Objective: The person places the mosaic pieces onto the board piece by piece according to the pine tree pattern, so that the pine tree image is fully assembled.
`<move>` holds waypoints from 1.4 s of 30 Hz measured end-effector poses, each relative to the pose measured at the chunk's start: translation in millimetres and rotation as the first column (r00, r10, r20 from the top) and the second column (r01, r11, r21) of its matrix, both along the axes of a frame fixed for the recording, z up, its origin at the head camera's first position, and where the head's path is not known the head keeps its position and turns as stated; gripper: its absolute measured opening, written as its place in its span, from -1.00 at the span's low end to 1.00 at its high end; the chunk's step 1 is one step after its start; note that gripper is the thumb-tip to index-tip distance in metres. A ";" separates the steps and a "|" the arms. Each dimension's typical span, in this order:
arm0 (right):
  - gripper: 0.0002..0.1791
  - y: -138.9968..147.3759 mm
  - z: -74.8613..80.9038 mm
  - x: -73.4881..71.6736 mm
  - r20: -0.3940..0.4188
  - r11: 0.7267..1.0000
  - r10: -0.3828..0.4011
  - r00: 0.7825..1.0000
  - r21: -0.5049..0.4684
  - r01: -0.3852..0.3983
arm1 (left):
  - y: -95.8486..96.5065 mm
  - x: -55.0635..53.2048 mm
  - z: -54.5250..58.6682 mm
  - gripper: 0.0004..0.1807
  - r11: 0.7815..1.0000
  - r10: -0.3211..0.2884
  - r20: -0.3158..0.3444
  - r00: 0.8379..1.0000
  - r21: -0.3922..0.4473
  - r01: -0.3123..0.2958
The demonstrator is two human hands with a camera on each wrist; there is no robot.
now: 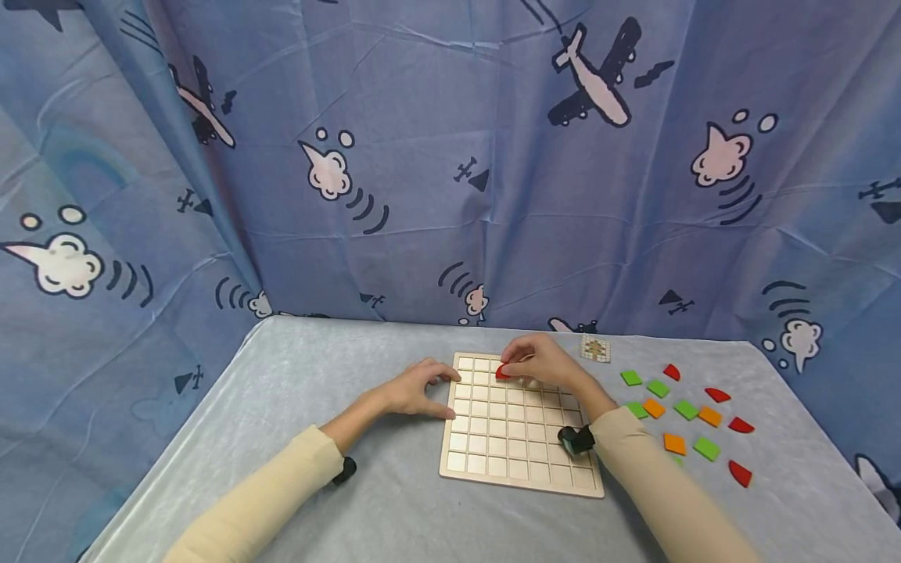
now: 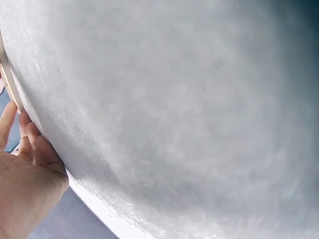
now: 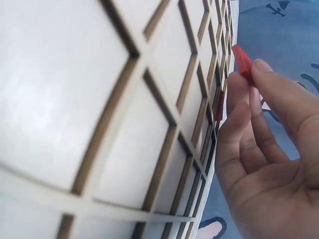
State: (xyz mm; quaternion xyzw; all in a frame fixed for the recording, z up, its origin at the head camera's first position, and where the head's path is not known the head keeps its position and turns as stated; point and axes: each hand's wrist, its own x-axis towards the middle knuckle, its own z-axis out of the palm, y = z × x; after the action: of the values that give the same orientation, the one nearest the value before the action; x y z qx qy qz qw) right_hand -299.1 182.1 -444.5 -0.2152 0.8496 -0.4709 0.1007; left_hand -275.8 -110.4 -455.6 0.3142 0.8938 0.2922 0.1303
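Note:
A pale wooden grid board (image 1: 497,439) lies on the table, its square cells framed by thin raised strips. My right hand (image 1: 538,360) is over the board's far part. Between thumb and fingertips it pinches a red quarter-circle tile (image 3: 242,62), tilted and raised off the board in the right wrist view. Another bit of red (image 3: 220,105) shows low at the board beside those fingers; what it is I cannot tell. At the board's left edge, my left hand (image 1: 415,389) rests with thumb and fingers spread, touching the rim.
Right of the board lie several loose tiles: green squares (image 1: 686,410), orange squares (image 1: 674,444) and red quarter-circles (image 1: 740,473). A small patterned card (image 1: 595,349) lies beyond my right wrist. Behind the table (image 1: 338,352) hangs a blue curtain (image 1: 415,172) printed with planes.

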 end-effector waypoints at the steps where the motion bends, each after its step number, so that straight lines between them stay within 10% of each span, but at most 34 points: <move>1: -0.81 -0.7 0.2 -0.1 -0.002 1.000 0.006 1.000 0.005 -0.006 | -0.1 0.2 -0.2 -0.33 1.000 0.002 0.003 1.000 0.000 -0.002; 42: -0.91 -8.5 -0.6 -1.7 -0.051 0.988 0.095 0.994 0.130 -0.088 | 0.2 -0.4 -2.2 -0.33 1.000 0.014 0.010 1.000 0.002 -0.014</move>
State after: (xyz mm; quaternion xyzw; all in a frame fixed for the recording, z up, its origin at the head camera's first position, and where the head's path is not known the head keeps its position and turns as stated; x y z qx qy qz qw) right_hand -300.8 173.6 -445.1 -0.2605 0.8695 -0.4044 0.1117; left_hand -276.1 -110.2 -457.9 0.3066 0.8950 0.2957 0.1323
